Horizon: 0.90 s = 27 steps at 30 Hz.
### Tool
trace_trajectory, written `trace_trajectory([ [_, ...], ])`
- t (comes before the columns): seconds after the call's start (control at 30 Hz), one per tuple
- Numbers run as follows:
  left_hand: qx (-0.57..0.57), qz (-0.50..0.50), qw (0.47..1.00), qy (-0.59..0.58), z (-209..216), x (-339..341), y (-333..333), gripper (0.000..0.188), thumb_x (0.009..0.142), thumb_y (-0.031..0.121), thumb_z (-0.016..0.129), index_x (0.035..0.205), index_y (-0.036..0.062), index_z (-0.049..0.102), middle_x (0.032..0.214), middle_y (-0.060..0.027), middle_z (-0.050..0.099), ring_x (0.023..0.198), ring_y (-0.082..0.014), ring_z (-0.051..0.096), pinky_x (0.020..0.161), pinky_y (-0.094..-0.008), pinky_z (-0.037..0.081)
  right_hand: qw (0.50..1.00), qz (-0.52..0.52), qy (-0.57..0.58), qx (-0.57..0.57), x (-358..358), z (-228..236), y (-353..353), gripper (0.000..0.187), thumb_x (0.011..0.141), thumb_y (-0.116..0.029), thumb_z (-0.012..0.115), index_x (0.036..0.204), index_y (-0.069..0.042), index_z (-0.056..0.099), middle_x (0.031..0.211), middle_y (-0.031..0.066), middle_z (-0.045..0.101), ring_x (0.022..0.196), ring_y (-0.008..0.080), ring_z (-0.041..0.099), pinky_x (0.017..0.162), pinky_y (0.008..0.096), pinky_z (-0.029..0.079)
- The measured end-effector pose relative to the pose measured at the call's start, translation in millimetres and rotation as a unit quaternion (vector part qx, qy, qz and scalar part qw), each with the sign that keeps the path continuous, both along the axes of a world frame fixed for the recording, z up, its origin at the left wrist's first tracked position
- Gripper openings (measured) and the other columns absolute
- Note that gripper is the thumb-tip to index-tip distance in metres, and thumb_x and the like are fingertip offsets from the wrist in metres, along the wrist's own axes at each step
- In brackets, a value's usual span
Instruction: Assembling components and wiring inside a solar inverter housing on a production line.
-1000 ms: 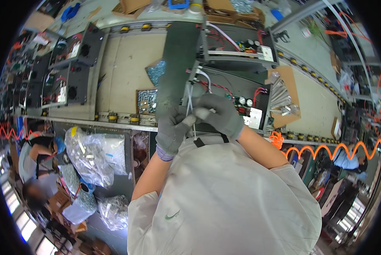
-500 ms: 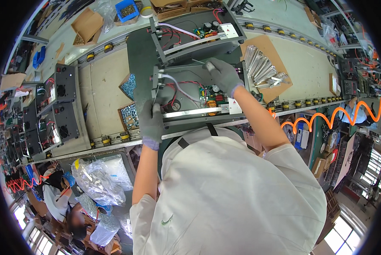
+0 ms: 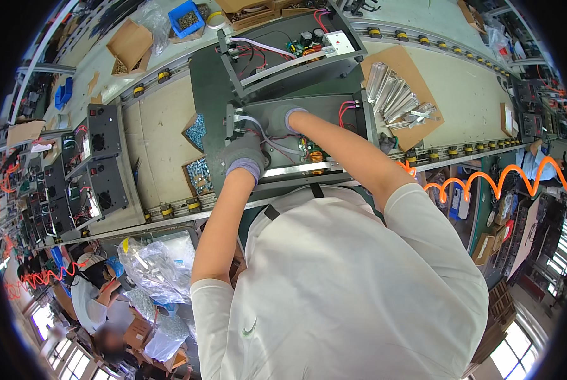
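A dark grey open metal case (image 3: 327, 109) stands in front of me, with red wires, a pale sleeved cable (image 3: 253, 120) and a circuit board (image 3: 312, 152) inside. My left hand (image 3: 244, 152), in a grey glove with a purple cuff, reaches over the case's left end, beside the cable. My right hand (image 3: 279, 120), gloved alike, is down inside the case near its far wall. The fingers of both hands are mostly hidden, and what they hold, if anything, does not show. A light metal bar (image 3: 296, 170) runs along the case's near side.
A second open case (image 3: 283, 69) stands just beyond. Metal strips (image 3: 391, 95) lie on cardboard (image 3: 426, 123) at right. Two boxes of small blue parts (image 3: 198, 176) are at left. Further back are a blue bin (image 3: 186, 18) and a cardboard box (image 3: 130, 45). An orange coiled hose (image 3: 486, 190) hangs at right.
My right hand has moved left and down into the case from its far right part. My left hand has moved right, from the case's left edge to over its inside.
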<state>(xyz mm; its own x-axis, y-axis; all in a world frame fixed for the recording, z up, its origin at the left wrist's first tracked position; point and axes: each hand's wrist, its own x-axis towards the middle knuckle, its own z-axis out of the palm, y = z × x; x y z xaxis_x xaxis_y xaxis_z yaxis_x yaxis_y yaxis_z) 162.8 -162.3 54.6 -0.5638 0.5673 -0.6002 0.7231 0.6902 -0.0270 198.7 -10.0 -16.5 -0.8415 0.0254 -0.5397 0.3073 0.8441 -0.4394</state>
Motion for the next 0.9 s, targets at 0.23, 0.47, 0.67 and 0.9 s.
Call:
trace_trajectory([
  [0.23,0.029,0.087,0.996,0.002,-14.8,0.9,0.1,0.026,0.088,0.023,0.065,0.111,0.0128,0.068,0.11,-0.0125,0.071,0.102,-0.0315,0.069,0.084,-0.0428,0.055,0.993,-0.013,0.006,-0.118,1.7,-5.7,3.6,0.041,0.079,-0.033,0.067,0.112,-0.01,0.071,0.107,0.0186,0.07,0.091,0.0362,0.066,0.084,0.0393,0.051],
  [0.47,0.06,0.094,0.994,0.02,-4.2,0.3,6.4,0.024,0.086,0.018,0.068,0.109,0.0134,0.071,0.109,-0.0121,0.071,0.102,-0.0308,0.069,0.083,-0.0416,0.056,0.985,-0.01,0.031,-0.169,8.6,-34.1,10.0,0.039,0.083,-0.029,0.063,0.119,-0.019,0.069,0.113,0.0131,0.07,0.098,0.0315,0.066,0.088,0.0394,0.05],
  [0.67,0.065,0.062,0.996,0.01,-5.8,-5.8,7.5,0.022,0.086,0.019,0.065,0.107,0.0161,0.071,0.111,-0.011,0.069,0.1,-0.0327,0.069,0.081,-0.0422,0.055,0.987,-0.023,0.035,-0.154,8.8,-41.5,6.6,0.037,0.084,-0.03,0.061,0.118,-0.019,0.07,0.115,0.0135,0.069,0.099,0.0322,0.064,0.09,0.0368,0.049],
  [0.9,0.181,0.108,0.973,0.095,0.1,6.3,-10.2,0.019,0.088,0.021,0.061,0.106,0.016,0.067,0.114,-0.011,0.064,0.101,-0.033,0.066,0.081,-0.047,0.053,0.996,-0.059,0.066,0.031,14.5,26.5,28.4,0.028,0.084,-0.031,0.061,0.107,-0.018,0.072,0.105,0.0115,0.071,0.096,0.0345,0.066,0.084,0.0418,0.052],
])
